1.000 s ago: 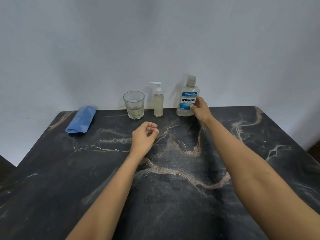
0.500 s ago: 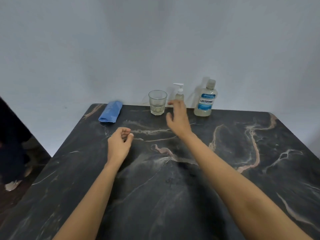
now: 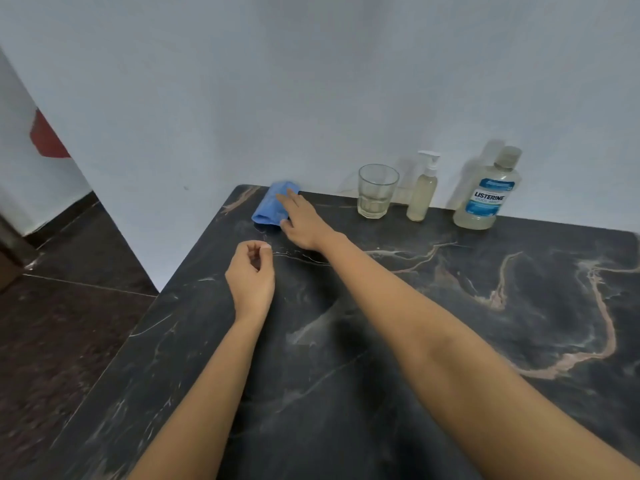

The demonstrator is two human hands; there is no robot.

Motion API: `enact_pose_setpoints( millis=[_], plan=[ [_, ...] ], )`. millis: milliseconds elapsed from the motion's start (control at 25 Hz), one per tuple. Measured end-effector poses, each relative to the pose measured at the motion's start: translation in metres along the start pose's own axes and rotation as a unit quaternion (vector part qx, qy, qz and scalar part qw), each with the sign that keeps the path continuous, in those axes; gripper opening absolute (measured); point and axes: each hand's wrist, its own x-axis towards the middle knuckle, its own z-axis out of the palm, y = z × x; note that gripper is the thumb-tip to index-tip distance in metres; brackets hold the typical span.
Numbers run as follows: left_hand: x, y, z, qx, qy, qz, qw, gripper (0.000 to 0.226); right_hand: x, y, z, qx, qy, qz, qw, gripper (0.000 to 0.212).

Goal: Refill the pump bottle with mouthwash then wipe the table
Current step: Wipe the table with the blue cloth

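Four items on dark marble counter (image 3: pixel 450 306), back edge by wall, L to R: blue cloth (image 3: pixel 269 206), folded, far L corner; clear drinking glass (image 3: pixel 376 190); pump bottle (image 3: pixel 423 194) w/ pale liquid, pump fitted; Listerine mouthwash bottle (image 3: pixel 485 199), capped, upright. R hand (image 3: pixel 304 223): fingers straight, laid on cloth, not gripping. L hand (image 3: pixel 251 271): loosely curled, holds nothing, just short of cloth.

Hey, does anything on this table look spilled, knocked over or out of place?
Nothing stands out. The glass, pump bottle and mouthwash bottle stand upright in a row by the wall, both bottles capped. No puddle shows on the dark table. The blue cloth lies folded at the back left corner, the right hand touching it.
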Motion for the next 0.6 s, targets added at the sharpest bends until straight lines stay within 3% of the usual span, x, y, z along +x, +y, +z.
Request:
enact_pose_setpoints(
  millis=[240, 400, 600],
  plan=[
    [0.006, -0.007, 0.003, -0.005, 0.031, -0.003, 1.000, 0.011, 0.017, -0.010, 0.027, -0.073, -0.067, 0.021, 0.995, 0.058],
    [0.004, -0.006, 0.001, -0.016, 0.034, -0.006, 0.999, 0.015, -0.005, -0.004, 0.028, -0.072, 0.028, 0.010, 0.997, 0.051],
    [-0.002, 0.000, 0.000, -0.019, 0.031, -0.017, 0.999, 0.015, -0.026, -0.007, 0.022, -0.094, 0.131, 0.120, 0.979, 0.050]
  ],
)
